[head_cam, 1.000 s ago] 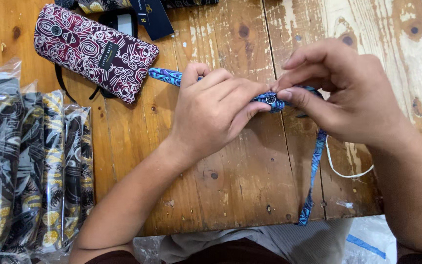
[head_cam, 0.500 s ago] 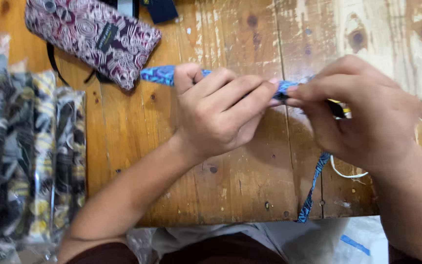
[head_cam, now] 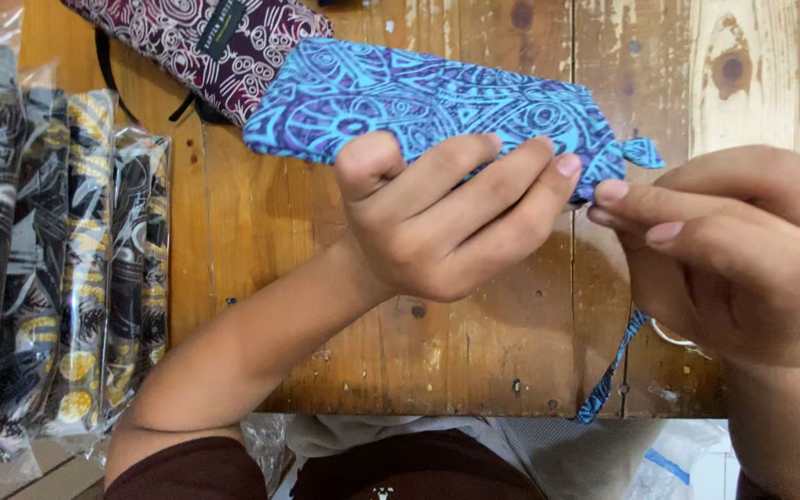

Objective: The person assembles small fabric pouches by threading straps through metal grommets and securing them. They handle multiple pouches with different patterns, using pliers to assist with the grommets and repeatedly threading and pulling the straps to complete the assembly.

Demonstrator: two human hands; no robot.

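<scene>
Blue patterned pouch point(head_cam: 437, 102) — in left hand point(head_cam: 446, 227) grip | right hand point(head_cam: 743, 250) pinching its end

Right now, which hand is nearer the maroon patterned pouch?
Left. The left hand grips the blue patterned pouch, just right of and below the maroon patterned pouch. The right hand pinches the blue pouch's far end, well to the right.

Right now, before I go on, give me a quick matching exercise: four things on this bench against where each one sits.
Things:
1. blue patterned pouch
2. maroon patterned pouch
3. bagged black-and-yellow fabric rolls
4. blue strap

Places:
A. left edge of the wooden table
B. hanging over the table's near edge
C. held in the left hand
D. far side, partly under the blue one

Pairs: 1-C, 2-D, 3-A, 4-B
</scene>
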